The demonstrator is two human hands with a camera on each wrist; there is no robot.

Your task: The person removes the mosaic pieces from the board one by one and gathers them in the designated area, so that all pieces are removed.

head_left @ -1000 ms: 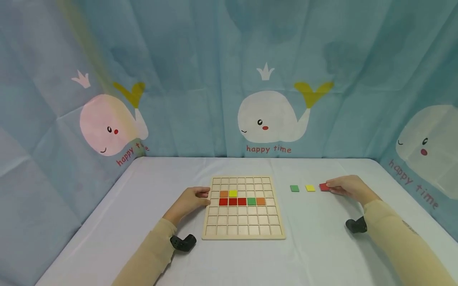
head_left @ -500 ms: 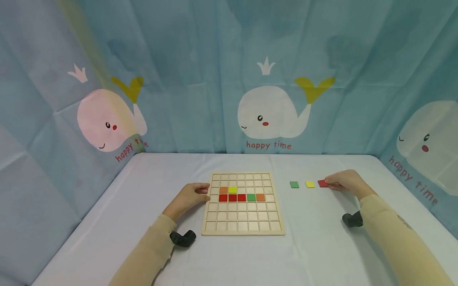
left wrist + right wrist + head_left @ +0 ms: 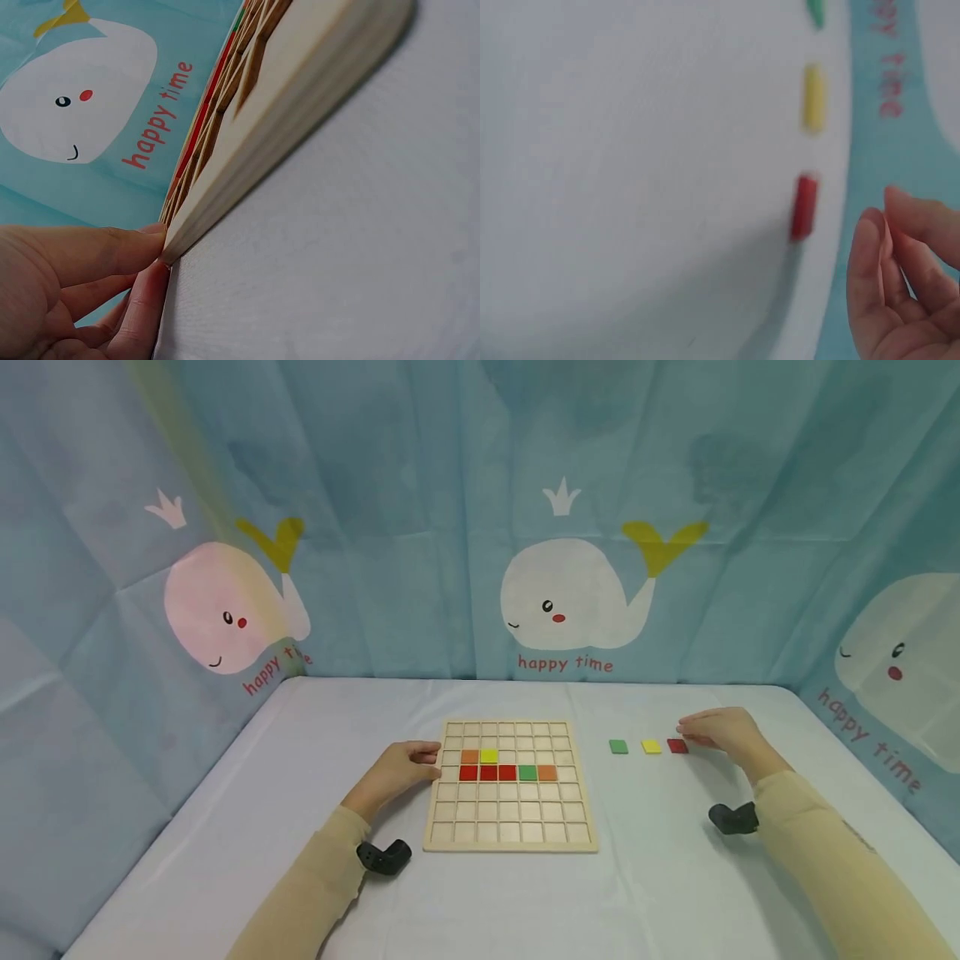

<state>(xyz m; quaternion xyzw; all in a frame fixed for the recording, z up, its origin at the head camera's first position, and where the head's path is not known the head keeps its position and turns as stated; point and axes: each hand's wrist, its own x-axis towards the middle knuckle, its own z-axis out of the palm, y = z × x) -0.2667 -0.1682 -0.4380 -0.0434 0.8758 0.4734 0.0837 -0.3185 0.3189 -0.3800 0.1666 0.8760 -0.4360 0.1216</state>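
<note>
A square wooden grid board [image 3: 510, 836] lies on the table; its upper rows hold red, orange, yellow and green tiles. My left hand [image 3: 396, 774] holds the board's left edge; the left wrist view shows the thumb and a finger of that hand [image 3: 90, 277] pinching the board's rim [image 3: 292, 120]. To the right of the board, a green tile [image 3: 618, 747], a yellow tile [image 3: 651, 747] and a red tile [image 3: 677, 746] lie in a row. Just behind the red tile, my right hand [image 3: 724, 732] is empty, fingers loosely bent, and apart from the tile [image 3: 805, 207] in the right wrist view.
White cloth [image 3: 525, 902] covers the table. A blue curtain [image 3: 390, 527] printed with whales stands behind it and along both sides. A black device is strapped at each wrist, over beige sleeves [image 3: 307, 881].
My right hand has let go of the red tile and moved slightly up and back from it. The red tile sits a little nearer the yellow one. My left hand stays at the board.
</note>
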